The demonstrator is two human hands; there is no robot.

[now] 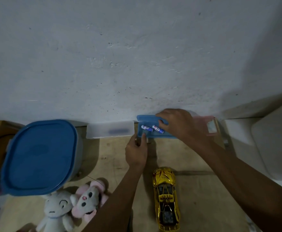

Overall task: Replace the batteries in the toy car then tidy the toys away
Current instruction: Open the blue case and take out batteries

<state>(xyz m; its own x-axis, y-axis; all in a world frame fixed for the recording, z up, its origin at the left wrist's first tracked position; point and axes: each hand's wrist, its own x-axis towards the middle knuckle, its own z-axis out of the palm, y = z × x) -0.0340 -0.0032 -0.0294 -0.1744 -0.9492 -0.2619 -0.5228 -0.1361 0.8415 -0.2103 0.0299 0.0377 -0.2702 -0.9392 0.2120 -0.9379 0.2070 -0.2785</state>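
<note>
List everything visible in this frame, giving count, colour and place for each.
batteries: 2, blue and white, lying inside the open blue case
blue case: 1, blue, lid raised, by the wall
clear case: 1, translucent white, left of the blue case
pink case: 1, pink, behind the right hand
storage tub: 1, blue lid, far left
toy car: 1, gold, near edge
white plush: 1, white, near left
pink plush: 1, grey and pink, beside the white plush
table: 1, light wood
left hand: holds the blue case's near edge
right hand: fingers grip its lid
</note>
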